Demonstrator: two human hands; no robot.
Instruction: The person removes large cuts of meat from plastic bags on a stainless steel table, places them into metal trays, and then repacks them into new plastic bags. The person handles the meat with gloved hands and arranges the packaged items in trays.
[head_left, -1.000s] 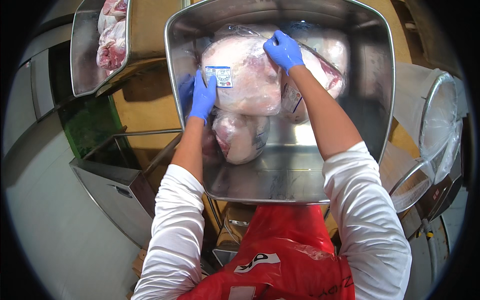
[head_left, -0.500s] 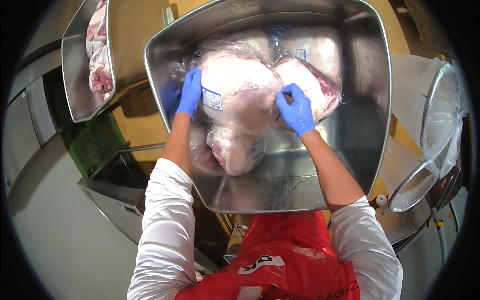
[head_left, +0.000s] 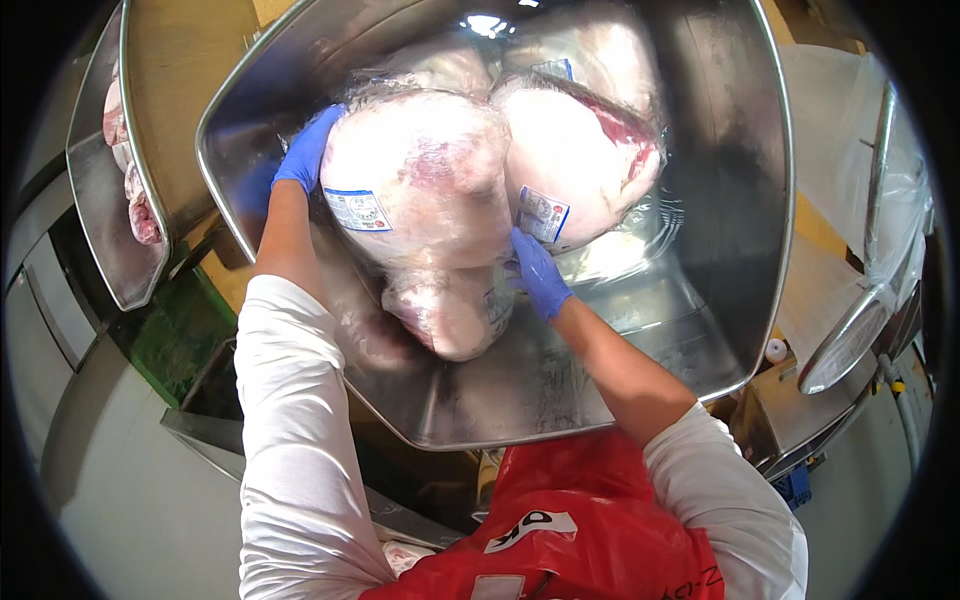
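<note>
- One blue-gloved left hand (head_left: 308, 152), fingers extended, lies against the left side of the large meat piece (head_left: 420, 165).
- Large meat piece: plastic-wrapped, inside the steel tub (head_left: 725, 150), between both hands.
- Right hand (head_left: 540, 275): fingers partly hidden at that piece's lower right edge; cannot tell whether they grip.
- Second wrapped piece (head_left: 570, 150): just beside it.

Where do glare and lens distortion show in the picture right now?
Head view: glare whitens the wrapped meat pieces, and bright reflections glint behind them on the steel tub; head view again: straight edges bow, and the frame's corners are black.
</note>
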